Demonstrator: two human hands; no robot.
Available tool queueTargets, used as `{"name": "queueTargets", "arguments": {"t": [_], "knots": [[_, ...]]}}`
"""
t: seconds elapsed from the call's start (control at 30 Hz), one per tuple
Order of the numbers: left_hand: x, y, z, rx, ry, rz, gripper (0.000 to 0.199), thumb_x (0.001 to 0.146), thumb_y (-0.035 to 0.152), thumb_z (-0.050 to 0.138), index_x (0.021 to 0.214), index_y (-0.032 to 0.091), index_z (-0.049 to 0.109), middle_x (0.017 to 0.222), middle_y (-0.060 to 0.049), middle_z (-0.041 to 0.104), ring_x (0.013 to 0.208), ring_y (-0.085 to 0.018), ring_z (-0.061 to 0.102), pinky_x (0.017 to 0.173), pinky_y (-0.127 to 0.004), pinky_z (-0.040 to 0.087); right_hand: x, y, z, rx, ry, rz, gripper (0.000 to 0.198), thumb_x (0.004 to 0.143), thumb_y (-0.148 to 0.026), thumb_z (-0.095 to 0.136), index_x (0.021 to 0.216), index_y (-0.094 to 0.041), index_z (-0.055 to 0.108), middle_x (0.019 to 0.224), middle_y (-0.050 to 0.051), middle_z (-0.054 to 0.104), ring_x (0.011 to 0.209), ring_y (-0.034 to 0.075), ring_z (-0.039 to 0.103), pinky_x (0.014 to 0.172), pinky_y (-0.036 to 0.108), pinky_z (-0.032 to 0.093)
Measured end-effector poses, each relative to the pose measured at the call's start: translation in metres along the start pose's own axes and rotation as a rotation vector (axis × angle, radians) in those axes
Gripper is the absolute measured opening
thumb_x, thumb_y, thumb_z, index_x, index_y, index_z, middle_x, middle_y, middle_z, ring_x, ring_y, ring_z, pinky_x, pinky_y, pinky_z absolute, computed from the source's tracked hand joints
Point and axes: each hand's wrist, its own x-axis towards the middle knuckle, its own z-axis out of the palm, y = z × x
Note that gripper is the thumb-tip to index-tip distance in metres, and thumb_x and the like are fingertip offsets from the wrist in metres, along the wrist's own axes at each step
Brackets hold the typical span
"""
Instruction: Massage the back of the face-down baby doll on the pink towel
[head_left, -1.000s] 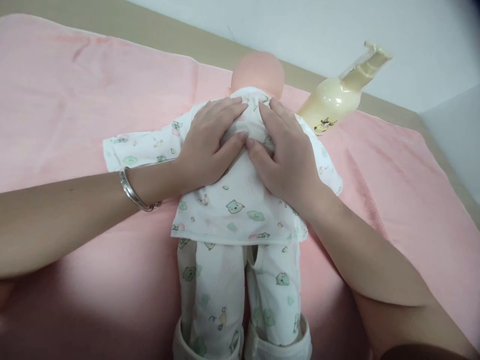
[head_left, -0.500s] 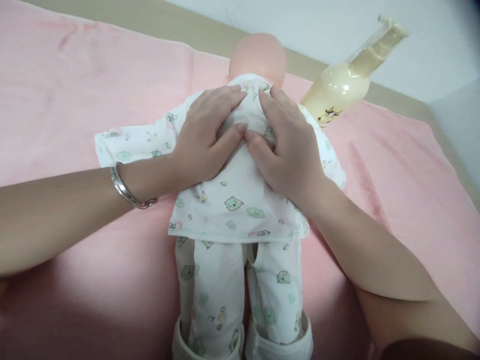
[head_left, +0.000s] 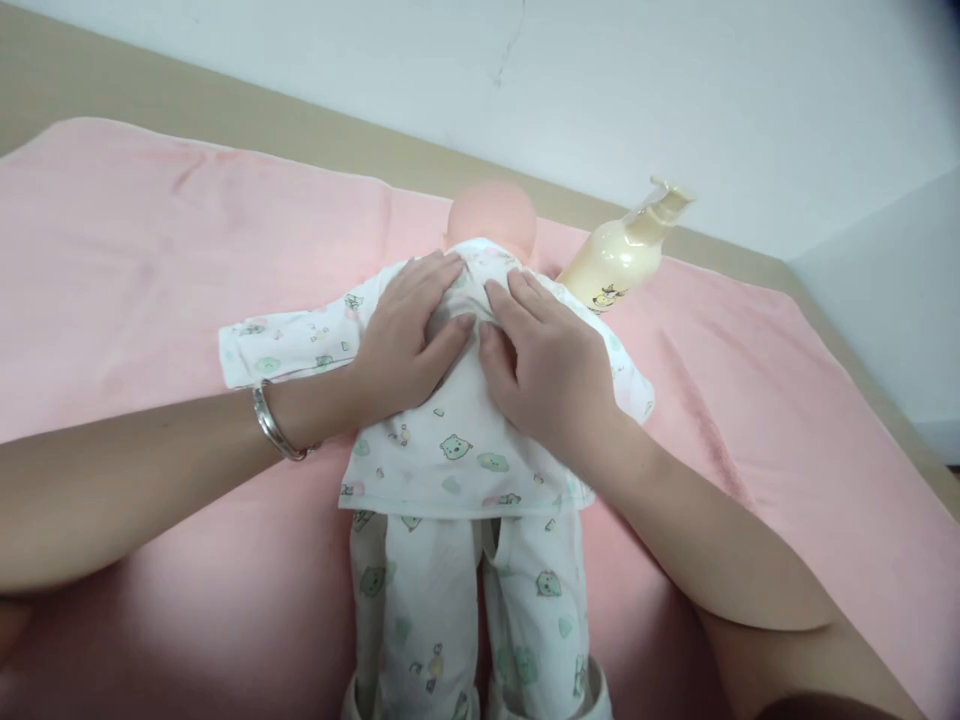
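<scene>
A baby doll lies face down, its bald head pointing away from me. It wears a white printed shirt with green bears and matching trousers with turned-up cuffs. My left hand rests flat on the left side of the doll's upper back, a silver bangle on the wrist. On the right side of the upper back lies my right hand, fingers stretched toward the neck and slightly bent. The two thumbs are close together near the spine, slightly apart. The shirt is wrinkled between the hands.
A pink cloth lies under the doll on a beige surface. A cream pump bottle with a cow picture stands beyond the doll's right shoulder. Behind is a pale wall with a thin crack.
The view has tilted up and drawn back, so the doll's head and the bottle appear lower and smaller. My thumbs have parted slightly, and the right hand's fingers look more bent.
</scene>
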Motion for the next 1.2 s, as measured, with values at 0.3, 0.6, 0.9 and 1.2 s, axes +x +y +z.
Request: {"name": "queueTargets", "arguments": {"t": [0.3,0.6,0.9,1.2], "knots": [[0.001,0.001,-0.001,0.025,-0.033,0.074,0.053,0.102,0.047,0.034,0.145,0.019,0.049,0.153,-0.012,0.049,0.146,-0.028,0.042,0.126,-0.053,0.03,0.004,0.003,0.005,0.082,-0.08,0.027,0.059,0.095,-0.031,0.038,0.147,-0.004,0.044,0.159,0.021,0.038,0.153,0.033,0.029,0.124,0.058,0.028],[0.001,0.001,0.0,0.03,-0.024,0.045,0.055,0.1,0.044,0.038,0.146,0.016,0.047,0.154,-0.013,0.048,0.149,-0.03,0.036,0.126,-0.054,0.027,0.011,0.012,0.004,0.087,-0.173,-0.043,0.063,0.094,-0.032,0.038,0.15,-0.004,0.037,0.163,0.022,0.029,0.155,0.034,0.021,0.125,0.059,0.022],[0.005,0.004,0.0,0.049,-0.034,0.039,0.056,0.097,0.044,0.035,0.142,0.014,0.05,0.15,-0.014,0.052,0.144,-0.028,0.043,0.124,-0.051,0.031,0.008,0.015,0.012,0.144,-0.05,-0.014,0.058,0.092,-0.034,0.044,0.144,-0.009,0.049,0.158,0.019,0.04,0.152,0.033,0.032,0.125,0.055,0.026],[0.005,0.003,0.0,0.034,-0.032,0.028,0.054,0.095,0.043,0.038,0.14,0.016,0.052,0.149,-0.012,0.053,0.142,-0.027,0.045,0.123,-0.052,0.033,0.008,0.017,0.014,0.14,-0.025,-0.024,0.056,0.092,-0.036,0.046,0.142,-0.011,0.05,0.157,0.019,0.043,0.151,0.032,0.034,0.124,0.057,0.029]]}}
